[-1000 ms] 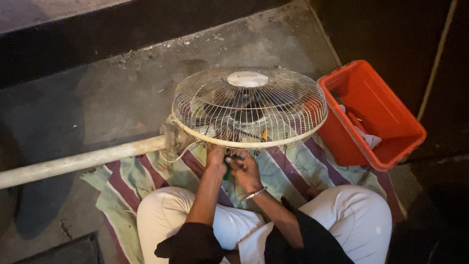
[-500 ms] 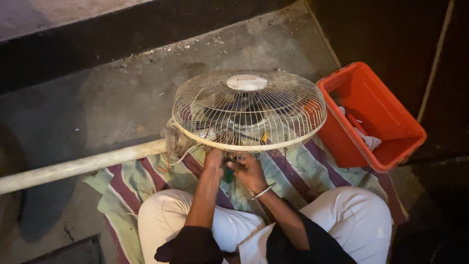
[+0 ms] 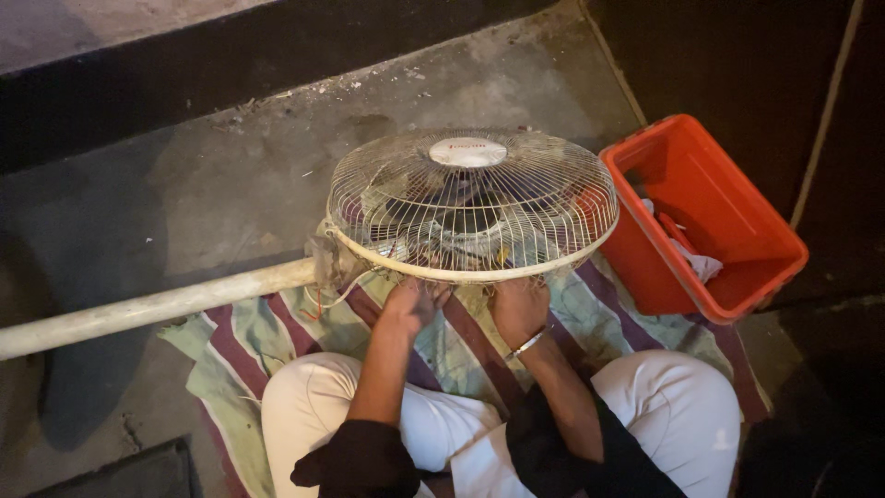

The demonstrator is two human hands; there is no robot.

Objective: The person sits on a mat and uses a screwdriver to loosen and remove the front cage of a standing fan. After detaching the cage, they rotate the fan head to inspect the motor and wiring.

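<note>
Fan cage (image 3: 470, 207) | hands now apart at near rim | left grip (image 3: 412, 302), right grip (image 3: 518, 309): cannot tell

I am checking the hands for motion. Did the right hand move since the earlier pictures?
Yes. The right hand has shifted rightward along the fan guard's rim, apart from the left hand; earlier both met near one spot.

Dark rolled sleeves, white trousers, a silver bracelet (image 3: 527, 344).

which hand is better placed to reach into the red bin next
Right, probably. The right hand sits at the fan guard's near rim on the red bin's side. The left hand is farther, toward the pole.
</note>
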